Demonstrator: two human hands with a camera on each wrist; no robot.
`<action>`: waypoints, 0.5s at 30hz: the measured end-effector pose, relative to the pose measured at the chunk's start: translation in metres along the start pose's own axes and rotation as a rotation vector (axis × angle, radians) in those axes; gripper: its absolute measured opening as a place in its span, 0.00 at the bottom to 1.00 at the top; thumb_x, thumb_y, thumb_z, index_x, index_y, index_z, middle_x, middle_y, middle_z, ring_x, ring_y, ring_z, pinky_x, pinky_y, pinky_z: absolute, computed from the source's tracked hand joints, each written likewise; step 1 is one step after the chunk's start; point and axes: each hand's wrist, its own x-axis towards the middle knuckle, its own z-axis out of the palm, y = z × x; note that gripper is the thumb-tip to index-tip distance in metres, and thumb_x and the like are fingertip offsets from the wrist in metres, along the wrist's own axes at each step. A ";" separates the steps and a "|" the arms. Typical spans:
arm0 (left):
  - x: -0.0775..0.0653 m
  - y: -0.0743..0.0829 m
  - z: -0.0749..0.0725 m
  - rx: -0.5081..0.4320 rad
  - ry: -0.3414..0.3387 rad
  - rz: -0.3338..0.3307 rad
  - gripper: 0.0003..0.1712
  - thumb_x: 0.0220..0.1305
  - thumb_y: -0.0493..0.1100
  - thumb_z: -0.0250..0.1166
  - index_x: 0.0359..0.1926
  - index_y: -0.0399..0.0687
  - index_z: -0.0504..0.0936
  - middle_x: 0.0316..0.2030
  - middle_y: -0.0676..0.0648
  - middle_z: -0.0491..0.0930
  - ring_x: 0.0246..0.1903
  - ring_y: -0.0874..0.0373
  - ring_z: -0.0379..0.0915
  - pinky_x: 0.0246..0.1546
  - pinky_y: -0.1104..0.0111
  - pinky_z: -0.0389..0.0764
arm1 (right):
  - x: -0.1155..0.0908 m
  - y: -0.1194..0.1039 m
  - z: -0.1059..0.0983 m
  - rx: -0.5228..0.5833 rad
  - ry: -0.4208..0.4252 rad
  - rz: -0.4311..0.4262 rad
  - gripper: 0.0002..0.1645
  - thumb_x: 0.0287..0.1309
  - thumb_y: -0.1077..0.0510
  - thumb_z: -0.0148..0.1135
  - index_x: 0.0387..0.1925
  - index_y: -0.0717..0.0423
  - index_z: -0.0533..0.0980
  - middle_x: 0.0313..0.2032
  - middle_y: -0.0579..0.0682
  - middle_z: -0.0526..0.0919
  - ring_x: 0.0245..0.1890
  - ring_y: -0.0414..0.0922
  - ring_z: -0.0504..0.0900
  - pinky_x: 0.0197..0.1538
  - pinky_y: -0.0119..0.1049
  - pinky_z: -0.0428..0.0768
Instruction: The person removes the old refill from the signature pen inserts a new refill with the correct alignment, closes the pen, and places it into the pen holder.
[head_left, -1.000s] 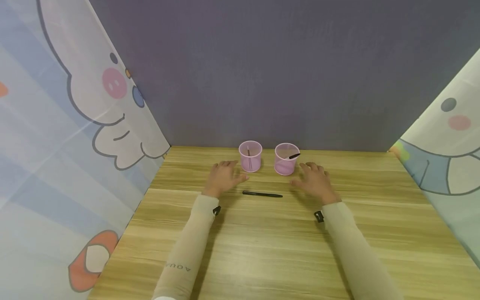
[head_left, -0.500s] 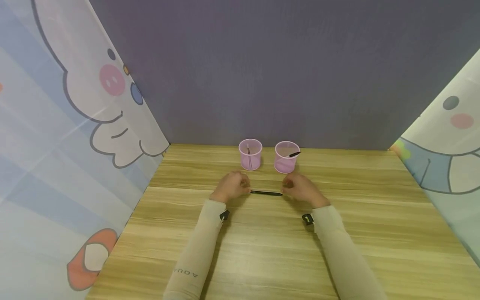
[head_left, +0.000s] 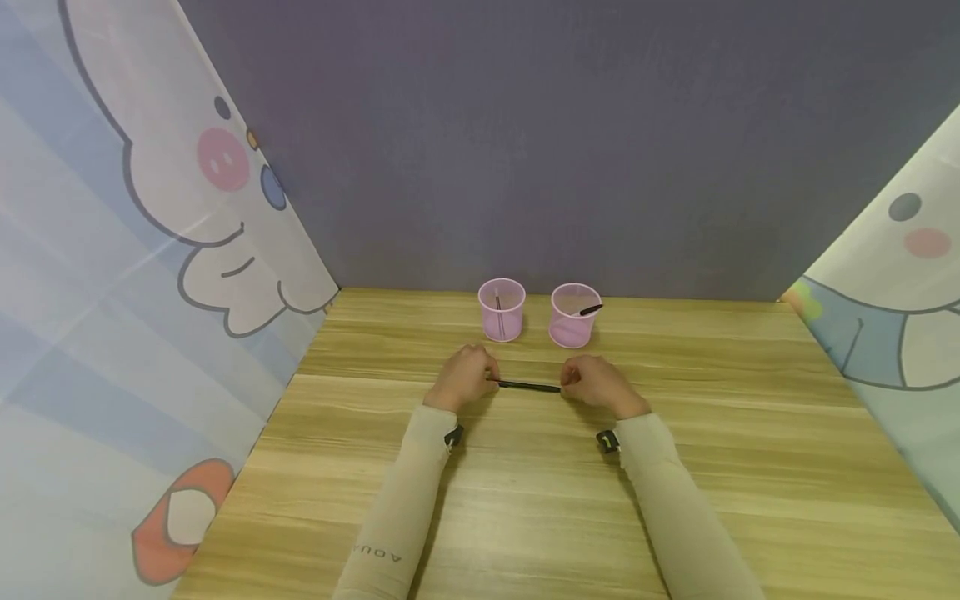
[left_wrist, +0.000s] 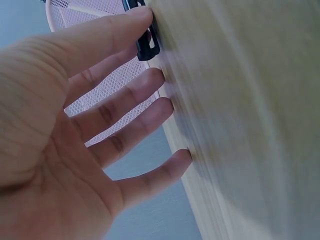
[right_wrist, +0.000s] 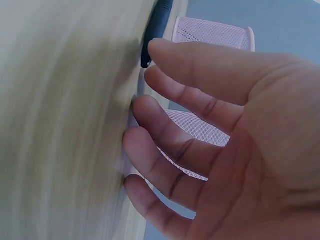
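Note:
A dark pen (head_left: pixel 528 386) lies crosswise on the wooden table between both hands. My left hand (head_left: pixel 463 377) pinches its left end, thumb and index finger at the clip, as the left wrist view shows; the other fingers (left_wrist: pixel 150 112) spread with tips near the tabletop. At the opposite, tapered end, my right hand (head_left: pixel 600 385) holds the pen between thumb and index finger, its remaining fingers (right_wrist: pixel 150 145) bent toward the wood. Just beyond the hands stand two pink mesh pen cups, the left cup (head_left: pixel 512 327) with a thin dark stick inside and the right cup (head_left: pixel 564 332) with a black-ended pen leaning out.
A dark grey panel (head_left: pixel 555 150) rises behind the table (head_left: pixel 525 500). Cartoon-printed curtains flank it, one curtain (head_left: pixel 90 350) at left and another curtain (head_left: pixel 915 333) at right. Each sleeve has a small black wrist device, such as the right device (head_left: pixel 608 442).
Both hands have come inward and toward the body from beside the cups, and their fingers have closed on the pen's two ends. The cups stay where they were.

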 end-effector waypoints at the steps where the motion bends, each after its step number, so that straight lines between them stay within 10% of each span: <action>1: 0.000 0.001 0.000 0.005 0.000 -0.002 0.04 0.56 0.41 0.78 0.33 0.52 0.91 0.39 0.49 0.85 0.46 0.50 0.79 0.56 0.56 0.79 | 0.000 0.000 0.001 -0.004 0.000 0.002 0.04 0.58 0.58 0.72 0.33 0.50 0.81 0.34 0.47 0.87 0.37 0.44 0.82 0.43 0.44 0.78; 15: -0.001 -0.002 0.002 -0.074 0.032 0.005 0.02 0.59 0.41 0.76 0.34 0.51 0.91 0.37 0.52 0.87 0.40 0.58 0.81 0.49 0.62 0.82 | 0.001 0.001 0.004 -0.046 0.016 -0.004 0.04 0.61 0.59 0.69 0.31 0.49 0.81 0.34 0.46 0.86 0.38 0.45 0.82 0.46 0.48 0.78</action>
